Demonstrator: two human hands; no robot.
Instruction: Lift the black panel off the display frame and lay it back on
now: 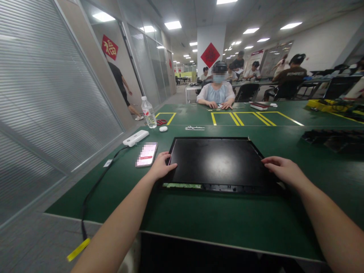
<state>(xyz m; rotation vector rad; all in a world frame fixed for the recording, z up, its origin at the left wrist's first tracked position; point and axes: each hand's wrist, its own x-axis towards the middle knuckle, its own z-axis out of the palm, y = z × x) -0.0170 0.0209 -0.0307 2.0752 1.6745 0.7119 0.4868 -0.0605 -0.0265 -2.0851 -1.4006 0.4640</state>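
A black flat display panel (216,159) lies face up on the green table (216,220), with a strip of green circuit board along its near edge. My left hand (160,167) rests on the panel's left edge, fingers curled over the rim. My right hand (281,169) lies on the panel's right edge, fingers together and bent onto the frame. Both hands touch the panel at its sides.
Left of the panel lie a phone (146,154), a white box (135,137) with a black cable, a water bottle (148,112), red scissors and a small white object. Dark trays (332,139) sit at the right. A person (217,93) sits across the table; others work behind.
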